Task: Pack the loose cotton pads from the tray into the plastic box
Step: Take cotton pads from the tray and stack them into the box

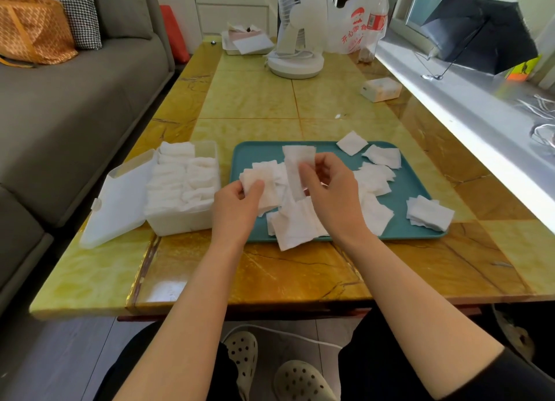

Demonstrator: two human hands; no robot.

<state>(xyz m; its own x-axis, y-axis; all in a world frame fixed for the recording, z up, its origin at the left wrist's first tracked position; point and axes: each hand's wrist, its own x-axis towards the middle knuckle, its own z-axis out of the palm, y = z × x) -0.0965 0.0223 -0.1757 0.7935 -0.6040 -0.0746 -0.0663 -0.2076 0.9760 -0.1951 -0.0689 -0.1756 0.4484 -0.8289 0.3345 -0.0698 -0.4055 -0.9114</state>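
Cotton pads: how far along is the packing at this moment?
Done: the open plastic box already holds rows of pads. In hand: the left hand grips a small stack, the right hand pinches another pad. Left: many loose pads lie scattered on the teal tray.

Counter [255,100]: glossy yellow and amber stone tiles. Near edge, left: white plastic box [180,225], lid [117,202] swung open to its left. Just beside the box, right: teal tray [414,187]. Far end: fan [295,64] on round white base, shallow white tray [234,50], printed plastic bag [351,31], bottle [377,19]. Right side, mid-counter: small cream packet [380,89].
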